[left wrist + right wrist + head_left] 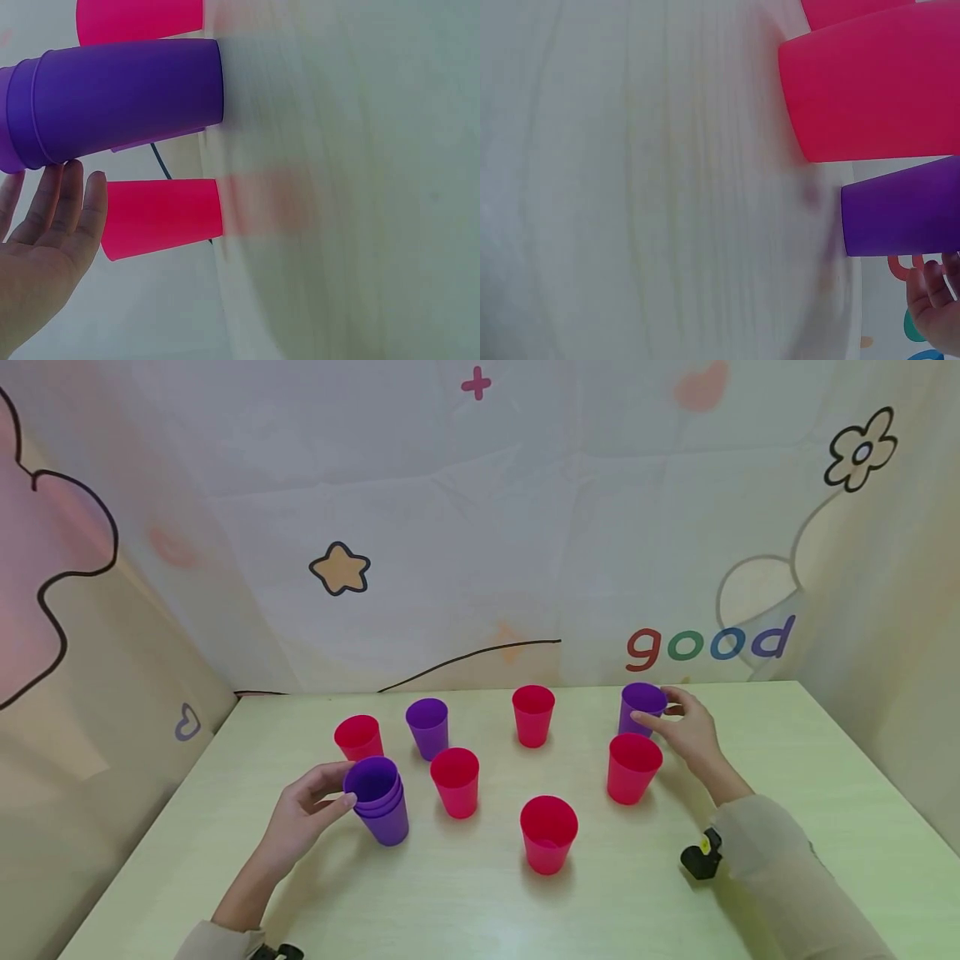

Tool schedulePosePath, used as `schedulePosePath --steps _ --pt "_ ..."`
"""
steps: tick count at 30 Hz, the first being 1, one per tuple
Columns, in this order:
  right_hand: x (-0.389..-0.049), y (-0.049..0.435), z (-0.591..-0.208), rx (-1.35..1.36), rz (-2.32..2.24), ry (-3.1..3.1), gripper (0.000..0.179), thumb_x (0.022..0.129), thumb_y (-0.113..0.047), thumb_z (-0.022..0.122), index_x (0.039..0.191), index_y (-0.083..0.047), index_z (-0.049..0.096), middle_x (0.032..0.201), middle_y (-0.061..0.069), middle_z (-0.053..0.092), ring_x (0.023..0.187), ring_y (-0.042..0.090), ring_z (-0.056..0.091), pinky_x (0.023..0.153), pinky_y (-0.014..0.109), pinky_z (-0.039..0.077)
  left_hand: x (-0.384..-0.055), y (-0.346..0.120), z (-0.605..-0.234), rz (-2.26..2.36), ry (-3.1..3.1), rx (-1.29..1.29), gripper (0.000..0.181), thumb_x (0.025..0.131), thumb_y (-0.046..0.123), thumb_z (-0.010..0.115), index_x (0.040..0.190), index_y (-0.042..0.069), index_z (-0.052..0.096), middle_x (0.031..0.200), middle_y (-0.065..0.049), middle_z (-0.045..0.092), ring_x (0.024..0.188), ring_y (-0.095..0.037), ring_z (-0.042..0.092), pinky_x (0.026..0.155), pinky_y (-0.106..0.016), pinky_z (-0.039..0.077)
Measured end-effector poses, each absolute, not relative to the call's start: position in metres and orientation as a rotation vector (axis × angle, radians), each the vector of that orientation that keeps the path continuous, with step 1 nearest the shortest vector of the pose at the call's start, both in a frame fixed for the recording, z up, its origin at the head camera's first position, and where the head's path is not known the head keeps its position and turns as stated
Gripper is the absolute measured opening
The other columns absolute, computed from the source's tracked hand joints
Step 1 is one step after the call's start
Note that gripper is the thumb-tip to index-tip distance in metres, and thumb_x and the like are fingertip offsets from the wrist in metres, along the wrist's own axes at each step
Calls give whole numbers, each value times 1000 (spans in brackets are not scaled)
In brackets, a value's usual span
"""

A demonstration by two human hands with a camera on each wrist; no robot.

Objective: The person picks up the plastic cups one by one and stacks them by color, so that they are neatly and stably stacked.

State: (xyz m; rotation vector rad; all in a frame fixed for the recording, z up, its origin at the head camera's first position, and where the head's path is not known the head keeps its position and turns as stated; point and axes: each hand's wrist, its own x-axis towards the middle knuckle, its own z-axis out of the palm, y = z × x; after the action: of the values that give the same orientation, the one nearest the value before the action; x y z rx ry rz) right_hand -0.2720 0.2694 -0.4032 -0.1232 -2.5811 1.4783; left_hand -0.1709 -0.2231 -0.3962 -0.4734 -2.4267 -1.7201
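My left hand (303, 814) holds a short stack of purple cups (388, 822) at its left side, thumb by the near rim and fingers behind. The left wrist view shows the fingertips (71, 176) against the stack (135, 86), whose base is at the tabletop. Toward the back right, my right hand (692, 731) grips a single purple cup (637, 697) near its rim, thumb in front and fingers on the far side. A red cup (632, 772) stands just before it and hides its lower part. In the right wrist view, fingers (934, 285) meet the purple cup (900, 214).
Other red cups stand upright: one at back left (358, 737), one at back centre (533, 718), one at mid-left (456, 785) and one in front (548, 839). Another purple cup (430, 727) stands behind. A printed curtain (450, 527) hangs behind the pale table (465, 910).
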Motion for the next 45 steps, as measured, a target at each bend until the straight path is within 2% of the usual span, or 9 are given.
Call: schedulePosePath --steps 4,6,12,16,19,23,26,30,45 --pt "-292 282 -430 -132 1420 -2565 81 77 -54 63 136 -6 34 124 16 44 112 32 39 71 29 45 -170 -223 -396 -1716 -2431 -469 37 86 9 62 119 -1 52 112 -12 57 97 -8 55 79 -23 48" --pt "-304 290 -448 -129 1374 -2549 86 73 -62 61 136 -9 36 122 13 46 109 30 41 69 28 46 -170 -223 -396 -1713 -2434 -465 37 86 10 63 120 -1 52 112 -12 57 97 -8 55 79 -23 48" --pt "-321 303 -474 -124 1344 -2500 91 68 -68 60 136 -13 36 122 11 46 109 30 41 78 42 47 -169 -223 -395 -1711 -2436 -460 37 86 9 63 119 -1 52 111 -11 58 97 -8 55 78 -23 49" --pt "-322 306 -474 -116 1350 -2493 90 68 -68 61 136 -13 37 121 11 46 109 30 42 78 43 47 -168 -223 -396 -1710 -2448 -446 37 86 10 63 120 -1 52 111 -10 58 97 -8 55 78 -23 48" --pt "-315 303 -466 -99 1335 -2499 90 68 -68 60 135 -12 37 120 11 47 108 29 42 71 35 48 -169 -223 -396 -1711 -2454 -440 37 86 11 63 120 -1 52 112 -12 57 97 -8 55 79 -24 48" --pt "-282 283 -424 -97 1368 -2532 81 78 -58 59 136 -5 35 123 17 45 112 33 41 72 37 48 -169 -223 -396 -1713 -2458 -438 37 86 11 62 120 0 52 113 -13 57 97 -9 55 79 -24 48" --pt "-262 270 -395 -82 1407 -2532 73 83 -46 60 135 0 35 124 22 43 114 38 38 83 47 44 -169 -223 -395 -1714 -2467 -425 37 87 12 62 120 0 52 113 -13 56 98 -9 55 79 -24 48" --pt "-258 269 -387 -50 1415 -2490 70 83 -44 61 132 0 38 121 21 46 111 36 40 82 43 43 -170 -222 -395 -1710 -2472 -419 38 87 13 62 121 1 51 114 -13 56 98 -8 54 79 -24 48" --pt "-241 266 -364 1 1419 -2509 68 86 -41 58 136 -1 34 126 22 44 113 36 40 77 30 43 -171 -222 -394 -1680 -2476 -437 38 87 13 61 122 1 50 113 -15 56 97 -8 54 78 -24 48"
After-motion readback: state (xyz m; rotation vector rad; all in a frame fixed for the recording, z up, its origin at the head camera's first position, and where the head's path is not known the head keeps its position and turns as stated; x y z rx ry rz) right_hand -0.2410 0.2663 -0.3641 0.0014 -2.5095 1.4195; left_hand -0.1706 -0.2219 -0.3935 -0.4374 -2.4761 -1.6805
